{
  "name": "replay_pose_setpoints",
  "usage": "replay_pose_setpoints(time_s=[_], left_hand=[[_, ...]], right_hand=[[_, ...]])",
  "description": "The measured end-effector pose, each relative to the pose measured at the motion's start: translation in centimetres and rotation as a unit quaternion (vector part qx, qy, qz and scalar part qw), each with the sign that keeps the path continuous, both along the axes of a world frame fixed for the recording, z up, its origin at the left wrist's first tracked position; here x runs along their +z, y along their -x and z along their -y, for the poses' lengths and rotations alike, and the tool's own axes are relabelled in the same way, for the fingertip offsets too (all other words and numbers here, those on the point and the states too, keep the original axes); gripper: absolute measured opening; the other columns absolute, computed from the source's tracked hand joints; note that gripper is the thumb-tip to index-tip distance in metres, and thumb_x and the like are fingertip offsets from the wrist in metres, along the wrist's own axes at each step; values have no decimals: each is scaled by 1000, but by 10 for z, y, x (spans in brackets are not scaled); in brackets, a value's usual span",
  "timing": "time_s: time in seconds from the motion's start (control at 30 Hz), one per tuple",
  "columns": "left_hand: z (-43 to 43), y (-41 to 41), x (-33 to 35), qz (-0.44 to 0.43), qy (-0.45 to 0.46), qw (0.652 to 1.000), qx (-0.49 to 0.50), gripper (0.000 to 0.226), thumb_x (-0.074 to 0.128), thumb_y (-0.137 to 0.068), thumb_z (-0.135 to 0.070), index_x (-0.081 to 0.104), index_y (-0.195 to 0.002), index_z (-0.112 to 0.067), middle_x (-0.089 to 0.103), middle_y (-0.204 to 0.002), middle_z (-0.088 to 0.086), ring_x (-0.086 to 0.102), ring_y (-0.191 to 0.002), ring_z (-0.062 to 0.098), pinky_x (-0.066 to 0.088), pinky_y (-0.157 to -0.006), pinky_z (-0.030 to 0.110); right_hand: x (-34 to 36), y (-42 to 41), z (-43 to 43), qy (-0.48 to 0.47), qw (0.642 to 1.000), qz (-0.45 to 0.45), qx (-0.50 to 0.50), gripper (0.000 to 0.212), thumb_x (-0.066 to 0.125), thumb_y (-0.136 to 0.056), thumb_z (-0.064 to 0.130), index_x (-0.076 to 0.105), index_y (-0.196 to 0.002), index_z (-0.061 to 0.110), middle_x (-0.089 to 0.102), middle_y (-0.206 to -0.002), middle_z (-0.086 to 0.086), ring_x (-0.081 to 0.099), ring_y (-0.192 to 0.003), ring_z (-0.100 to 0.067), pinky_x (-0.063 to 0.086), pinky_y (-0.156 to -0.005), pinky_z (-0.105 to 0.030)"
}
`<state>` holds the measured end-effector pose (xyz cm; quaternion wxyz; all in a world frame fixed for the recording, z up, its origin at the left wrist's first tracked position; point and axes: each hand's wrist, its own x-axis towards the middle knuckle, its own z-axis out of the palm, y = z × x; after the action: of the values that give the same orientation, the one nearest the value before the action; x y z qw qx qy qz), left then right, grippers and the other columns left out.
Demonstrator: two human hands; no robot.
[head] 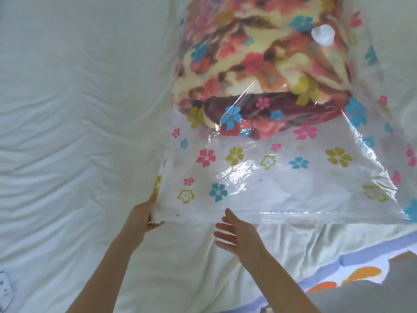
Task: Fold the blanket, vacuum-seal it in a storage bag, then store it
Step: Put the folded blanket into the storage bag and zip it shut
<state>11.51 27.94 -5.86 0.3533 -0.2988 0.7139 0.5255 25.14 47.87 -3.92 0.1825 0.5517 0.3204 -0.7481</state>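
Note:
A clear storage bag (282, 177) printed with small coloured flowers lies on the bed. Inside its far half sits the folded floral blanket (259, 64) in red, pink and cream. A white round valve (323, 35) shows on top of the bag over the blanket. The bag's zip edge (316, 216) runs along the near side. My left hand (144, 216) pinches the bag's near left corner. Just below the zip edge, my right hand (237, 233) hovers with straight, spread fingers and holds nothing.
The pale, wrinkled bed sheet (79, 132) covers the left and middle of the view. The bed's edge, with a blue and orange patterned cover (352, 274), runs along the lower right, with grey floor beyond it.

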Motion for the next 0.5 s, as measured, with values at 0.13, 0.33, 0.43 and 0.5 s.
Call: replay_pose_setpoints(time_s=[0.13, 0.33, 0.43, 0.5], left_hand=[[13, -18, 3, -37, -32, 999, -7, 22, 59, -91, -21, 63, -86, 0, 59, -67, 6, 65, -62, 22, 56, -54, 23], [21, -23, 3, -99, -6, 993, -66, 21, 61, -90, -13, 62, -83, 7, 57, -68, 16, 59, -44, 12, 49, -46, 16], [35, -16, -1, -116, 4, 985, -124, 24, 61, -90, -11, 66, -69, 1, 60, -53, 7, 54, -43, 12, 45, -45, 17], [45, -10, -6, -109, 1, 983, -145, 24, 62, -89, -11, 66, -68, -1, 59, -50, 3, 54, -43, 12, 44, -46, 17]], right_hand=[[-18, 28, 2, -54, 995, -36, -78, 30, 67, -83, 43, 64, -94, 15, 66, -99, -6, 66, -89, -24, 55, -68, -32], [-3, 35, 2, -106, 983, -45, -144, 12, 64, -90, 23, 62, -87, 11, 65, -90, -4, 61, -76, -13, 47, -66, -23], [7, -8, 37, -137, 970, -56, -195, 10, 65, -88, 12, 63, -81, 6, 67, -74, -4, 66, -66, -12, 53, -59, -24], [-8, -11, 54, -156, 962, -18, -224, 11, 65, -88, 9, 62, -78, 5, 66, -72, -8, 65, -57, -13, 54, -52, -22]])
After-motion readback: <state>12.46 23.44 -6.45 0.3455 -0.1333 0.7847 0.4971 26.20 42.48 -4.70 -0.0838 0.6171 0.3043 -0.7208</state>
